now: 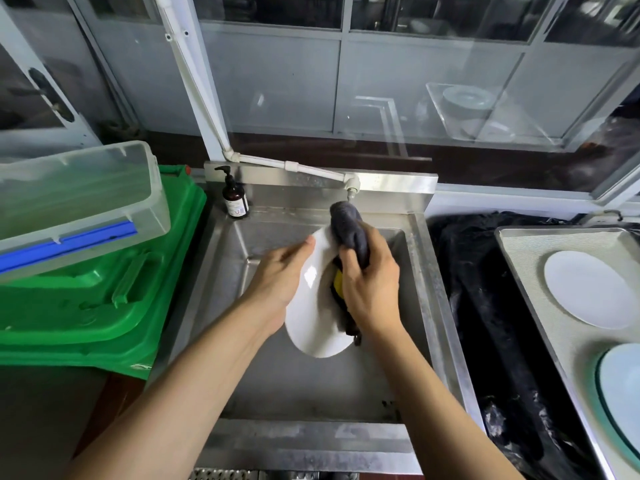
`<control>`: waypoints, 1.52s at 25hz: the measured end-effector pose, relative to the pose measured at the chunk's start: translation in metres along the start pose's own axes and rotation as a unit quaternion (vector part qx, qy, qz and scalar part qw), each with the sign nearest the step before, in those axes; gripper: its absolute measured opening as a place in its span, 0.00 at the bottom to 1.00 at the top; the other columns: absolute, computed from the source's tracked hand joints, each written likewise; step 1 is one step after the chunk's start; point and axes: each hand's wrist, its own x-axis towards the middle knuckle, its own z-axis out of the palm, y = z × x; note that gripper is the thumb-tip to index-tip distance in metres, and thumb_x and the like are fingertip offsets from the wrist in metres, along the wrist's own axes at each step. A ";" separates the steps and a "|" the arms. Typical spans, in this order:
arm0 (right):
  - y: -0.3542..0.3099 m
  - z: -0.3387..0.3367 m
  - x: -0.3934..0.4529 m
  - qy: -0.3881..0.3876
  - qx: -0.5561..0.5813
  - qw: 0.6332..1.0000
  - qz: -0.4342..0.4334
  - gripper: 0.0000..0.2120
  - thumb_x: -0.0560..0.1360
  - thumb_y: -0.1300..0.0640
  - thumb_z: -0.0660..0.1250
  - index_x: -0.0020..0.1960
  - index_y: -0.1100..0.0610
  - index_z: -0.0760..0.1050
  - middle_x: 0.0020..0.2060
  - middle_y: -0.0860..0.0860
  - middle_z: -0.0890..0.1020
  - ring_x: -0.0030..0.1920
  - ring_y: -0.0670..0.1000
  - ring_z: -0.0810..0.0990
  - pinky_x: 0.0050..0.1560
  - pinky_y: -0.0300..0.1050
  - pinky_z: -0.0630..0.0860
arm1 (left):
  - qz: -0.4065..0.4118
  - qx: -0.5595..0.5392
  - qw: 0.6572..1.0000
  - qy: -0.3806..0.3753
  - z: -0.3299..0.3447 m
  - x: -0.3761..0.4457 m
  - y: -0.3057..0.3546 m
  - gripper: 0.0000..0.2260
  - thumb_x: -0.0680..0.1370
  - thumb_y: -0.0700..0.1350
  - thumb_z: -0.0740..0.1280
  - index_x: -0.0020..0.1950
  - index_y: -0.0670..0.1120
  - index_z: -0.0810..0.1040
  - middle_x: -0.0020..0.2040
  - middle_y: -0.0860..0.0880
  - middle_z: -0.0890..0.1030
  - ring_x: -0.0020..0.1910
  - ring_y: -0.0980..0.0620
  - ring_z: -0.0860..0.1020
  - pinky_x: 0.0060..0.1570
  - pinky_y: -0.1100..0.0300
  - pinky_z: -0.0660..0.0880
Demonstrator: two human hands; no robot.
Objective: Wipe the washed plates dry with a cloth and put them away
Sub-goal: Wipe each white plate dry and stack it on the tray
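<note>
Over the steel sink (429,306) I hold a white plate (311,320) tilted on edge. My left hand (277,282) grips its left rim from behind, thumb along the edge. My right hand (370,285) clutches a bunched grey cloth (348,230) with a yellow and dark part, pressed against the plate's face. On the tray (519,251) at the right lie another white plate (585,289) and a pale blue plate (623,389) at the frame's edge.
A brown pump bottle (235,199) stands at the sink's back left corner under the white tap pipe (311,168). A green bin lid (104,289) with a clear plastic box (76,202) on it is to the left. Black plastic sheeting (485,323) lies between sink and tray.
</note>
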 end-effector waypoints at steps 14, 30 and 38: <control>0.038 0.039 -0.092 -0.056 -0.011 0.970 -0.236 0.26 0.75 0.63 0.63 0.73 0.59 0.73 0.74 0.54 0.72 0.78 0.56 0.67 0.78 0.61 0.62 | -0.166 -0.185 0.963 0.102 -0.002 0.005 0.021 0.22 0.78 0.60 0.67 0.52 0.40 0.78 0.40 0.40 0.84 0.31 0.46 0.82 0.29 0.60 0.77; 0.023 -0.017 -0.007 0.066 0.073 0.991 0.091 0.14 0.81 0.57 0.64 0.66 0.49 0.77 0.53 0.41 0.84 0.54 0.40 0.80 0.55 0.38 0.75 | -0.044 -0.145 0.988 0.010 -0.007 -0.006 0.023 0.17 0.82 0.54 0.63 0.65 0.45 0.79 0.61 0.46 0.84 0.61 0.45 0.81 0.65 0.45 0.75; 0.003 0.016 -0.060 -0.092 0.019 0.981 -0.168 0.25 0.79 0.58 0.63 0.76 0.55 0.69 0.75 0.48 0.72 0.77 0.47 0.67 0.78 0.46 0.62 | -0.034 -0.145 0.985 0.086 0.002 -0.003 0.018 0.16 0.80 0.51 0.67 0.36 0.51 0.88 0.39 0.46 0.87 0.38 0.51 0.86 0.37 0.60 0.80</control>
